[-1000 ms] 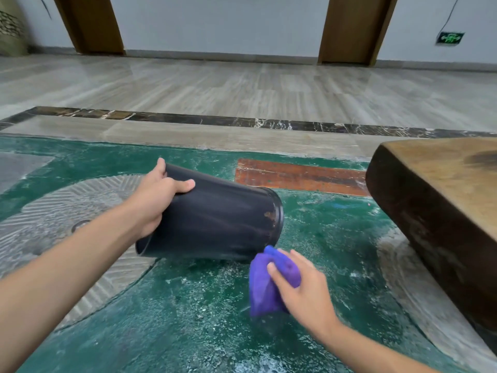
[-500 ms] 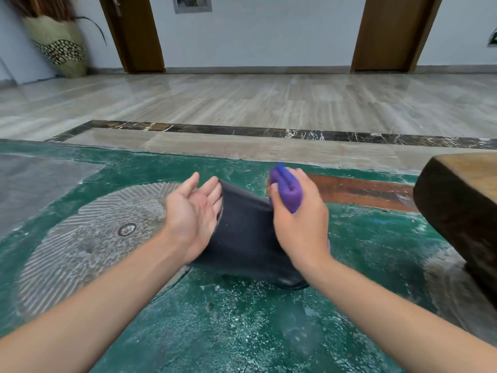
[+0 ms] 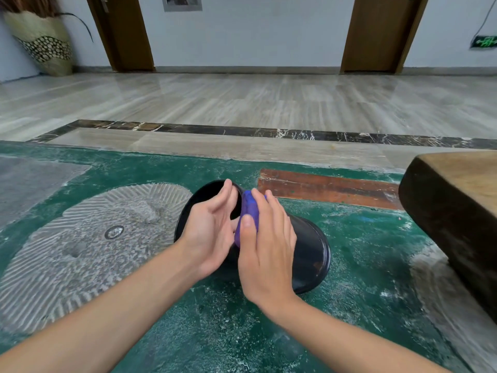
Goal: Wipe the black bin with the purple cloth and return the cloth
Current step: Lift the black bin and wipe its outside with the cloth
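One black bin [image 3: 309, 254] tipped; one purple cloth [image 3: 250, 211] under right hand [image 3: 265, 246].

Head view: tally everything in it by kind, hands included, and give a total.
Hands: 2, left hand and right hand
Bins: 1, black bin
Cloths: 1, purple cloth
Wooden blocks: 1, wooden block
Vases: 1, woven vase
Doors: 2, and
Total: 8

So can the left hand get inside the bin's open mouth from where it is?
Probably yes: the left hand sits open at the black bin's mouth, nothing blocking; the purple cloth stays with the right hand.
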